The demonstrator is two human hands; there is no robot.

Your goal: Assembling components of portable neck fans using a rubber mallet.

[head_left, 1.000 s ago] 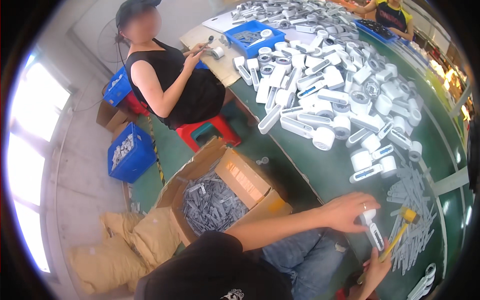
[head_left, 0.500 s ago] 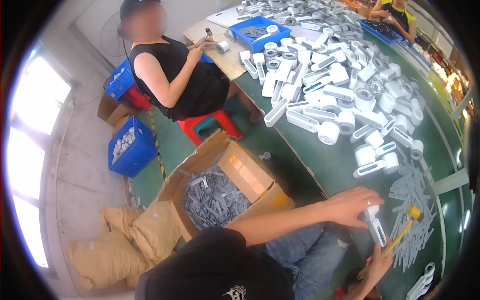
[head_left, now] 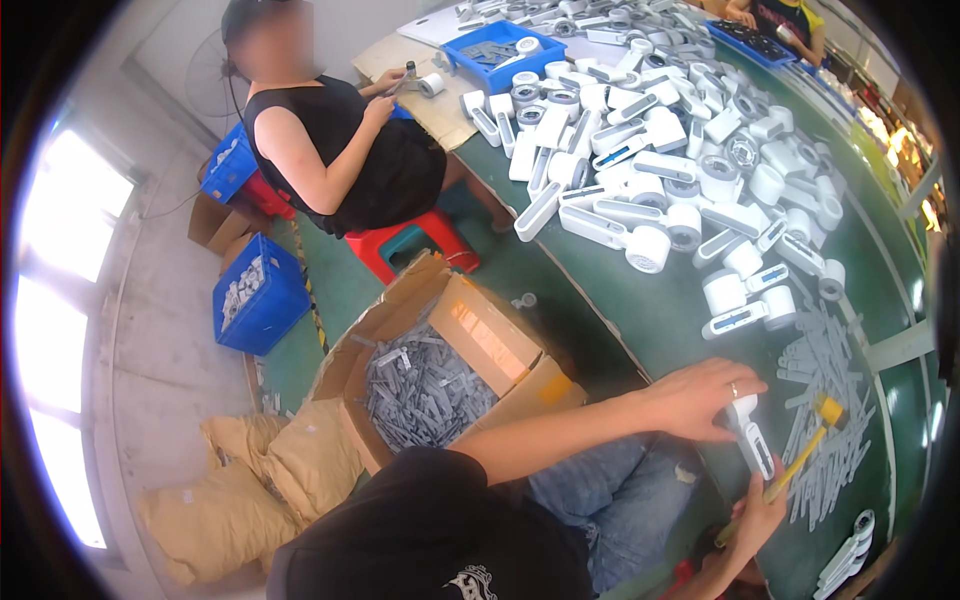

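My left hand [head_left: 695,400], with a ring on one finger, is closed over the round head of a white plastic housing [head_left: 757,450]. Its slotted handle points toward me, with a dark strip inside the slot. In my right hand [head_left: 757,515] is a small mallet [head_left: 829,410] with a yellow head and long yellow handle, its head out over the loose strips. The fingers of that hand also meet the handle end of the housing. Grey plastic strips [head_left: 825,470] lie in a loose pile right beside my hands.
A heap of white housings [head_left: 640,215] covers the far table around a blue tray [head_left: 503,48]. Left of me stand a carton [head_left: 470,335] of grey strips and brown sacks [head_left: 215,520]. A co-worker [head_left: 325,140] sits on a red stool [head_left: 410,243]; another person [head_left: 785,25] is at far right.
The view has shifted slightly. Both hands keep their hold on the housing and mallet, the mallet moving a little relative to the strips. The far-right person's hands have moved apart.
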